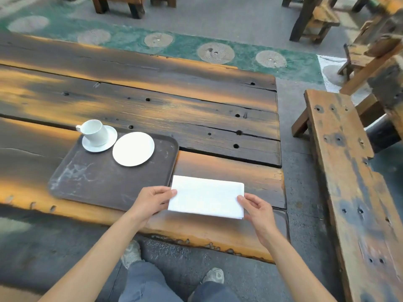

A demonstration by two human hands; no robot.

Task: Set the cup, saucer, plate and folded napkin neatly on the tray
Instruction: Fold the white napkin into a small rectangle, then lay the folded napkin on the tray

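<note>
Both hands pinch the folded napkin's (pixel 207 196) short ends, left hand (pixel 150 201) and right hand (pixel 257 211), just beside the tray's (pixel 98 182) right edge. Cup (pixel 94 131) on saucer (pixel 99 139) and plate (pixel 133 148) occupy the tray's far end.

The tray's (pixel 91 184) near half lay bare; the cup (pixel 96 132) on its saucer (pixel 109 143) and the plate (pixel 133 148) crowded its far edge.

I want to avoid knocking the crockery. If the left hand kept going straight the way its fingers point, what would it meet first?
Probably nothing: the left hand points right along the napkin it pinches, away from the plate.
</note>
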